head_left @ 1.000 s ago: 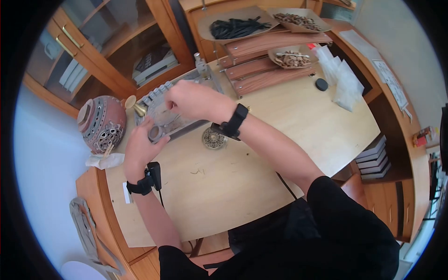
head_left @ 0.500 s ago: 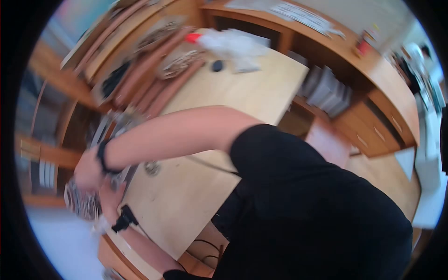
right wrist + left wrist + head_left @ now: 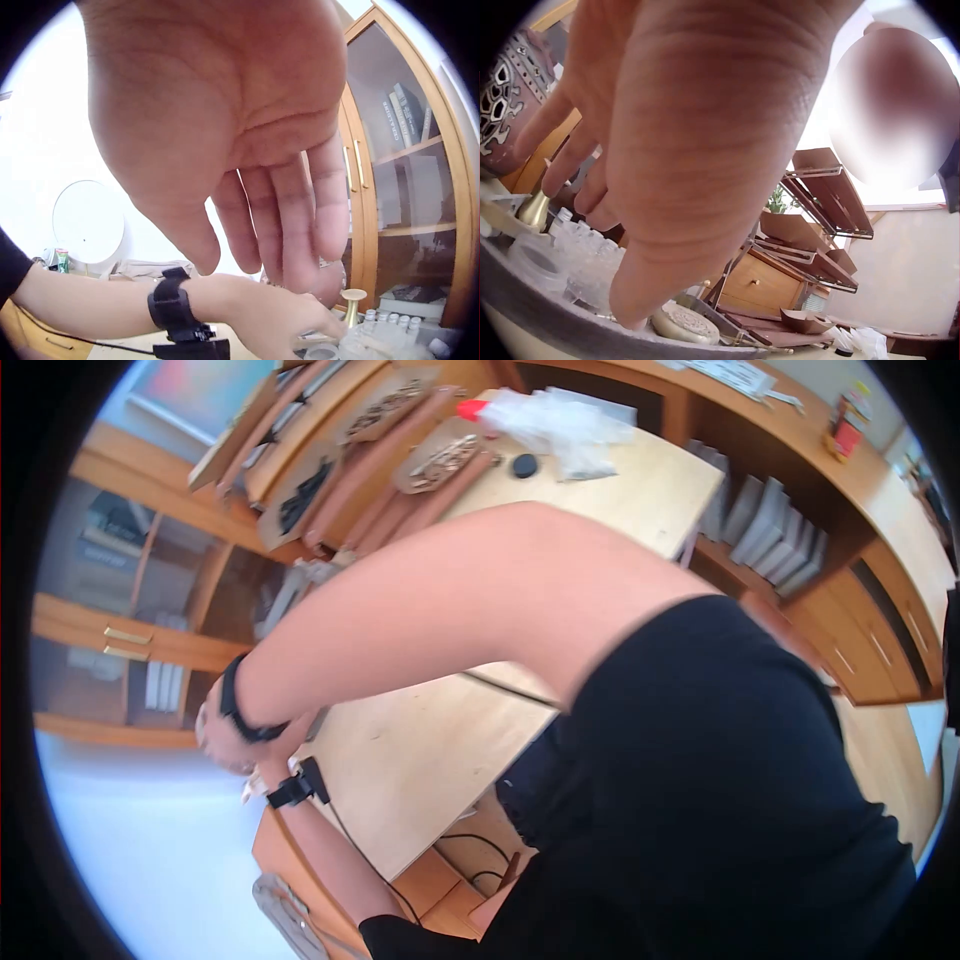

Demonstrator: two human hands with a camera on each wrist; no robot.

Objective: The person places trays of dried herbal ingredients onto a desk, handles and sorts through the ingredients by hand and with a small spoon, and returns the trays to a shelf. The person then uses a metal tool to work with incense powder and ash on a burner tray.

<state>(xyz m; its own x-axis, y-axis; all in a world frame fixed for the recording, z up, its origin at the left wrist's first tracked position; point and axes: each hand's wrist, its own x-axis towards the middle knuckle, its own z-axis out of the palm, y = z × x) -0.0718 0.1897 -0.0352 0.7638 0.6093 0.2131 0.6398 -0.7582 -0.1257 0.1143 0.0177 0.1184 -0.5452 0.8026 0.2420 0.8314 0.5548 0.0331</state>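
Note:
My right hand [image 3: 222, 732] reaches to the far left of the head view. In the right wrist view its fingers extend downward, nearly straight, in front of a reddish pot [image 3: 330, 281] that they mostly hide. My left hand [image 3: 682, 142] is low over a grey tray [image 3: 622, 337], fingers loosely spread and thumb tip close to the rim. Near its fingers are a clear round jar [image 3: 536, 262], a brass flared piece [image 3: 534, 211] and several small clear bottles [image 3: 585, 244]. A round pale container [image 3: 686, 324] sits beyond the thumb. The pot's openwork side shows at the left wrist view's edge.
Wooden racks [image 3: 370, 510] bearing paper trays of dried pieces stand at the table's back. Plastic bags [image 3: 555, 430] and a black lid [image 3: 524, 465] lie on the table [image 3: 400, 760]. A glass-door cabinet [image 3: 150, 580] rises at left. A cable [image 3: 510, 690] crosses the table.
The head view has swung to the right. My right hand has gone from above the tray leftward to the pot, its fingers now extended. The left hand stays by the tray.

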